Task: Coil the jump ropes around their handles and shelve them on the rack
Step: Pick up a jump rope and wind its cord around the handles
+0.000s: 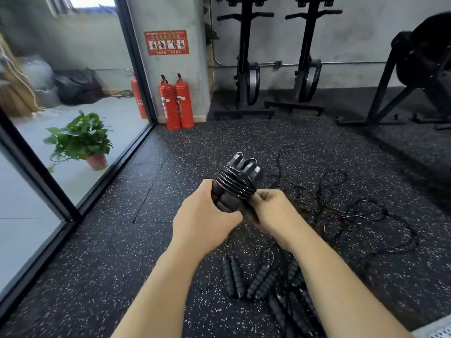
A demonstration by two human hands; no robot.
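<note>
A pair of black ribbed jump rope handles (240, 178) is held side by side, pointing up and away, with several turns of thin black cable wound round them. My left hand (203, 214) grips the lower part of the handles. My right hand (273, 211) pinches the cable right beside the coils. Loose black cable (361, 211) trails in loops over the floor to the right. More black handles (246, 279) with tangled cable lie on the floor below my forearms. No rack shows in the frame.
Speckled black rubber floor (151, 240). Two red fire extinguishers (175, 103) stand by a grey pillar. A potted plant (81, 142) sits behind glass at the left. Black exercise machines (275, 69) line the back wall, another at the far right (419, 76).
</note>
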